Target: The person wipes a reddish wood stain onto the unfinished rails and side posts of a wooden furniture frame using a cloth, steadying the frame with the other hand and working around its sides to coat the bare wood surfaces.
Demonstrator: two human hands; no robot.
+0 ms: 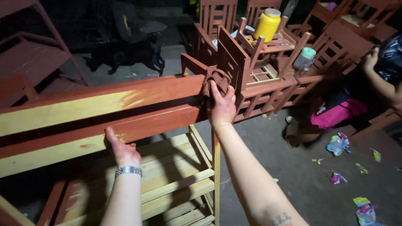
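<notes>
On the far left, a dark red shelf (29,58) is cut off by the edge and sits mostly in shadow. A black shape (125,54) lies on the ground behind; it is too dark to tell what it is.

Two long boards (100,113) run across the middle, one above the other. Each is bare yellow wood on the left and red-brown on the right. Their left ends run out of view. Under them is a pale wooden rack (176,180), and its bottom is cut off.

The left hand (121,150), with a silver watch (128,170) on the wrist, lies open and flat against the lower board, fingers spread on the wood.

The right hand (222,106) is pressed on a crumpled red-brown rag (215,79) at the right end of the top board. The fingers are bent over the rag and hold it down.

Behind the rag is a pile of red wooden chairs (259,79), too tangled to count. On them stands one yellow jug (268,24) and one clear bottle (304,59) with a pale green cap.

On the right, another person (356,92) crouches, partly cut off, in pink trousers. One hand shows, and what it does is hard to see.

About six scraps of wrapper (337,144) lie on the grey floor.
</notes>
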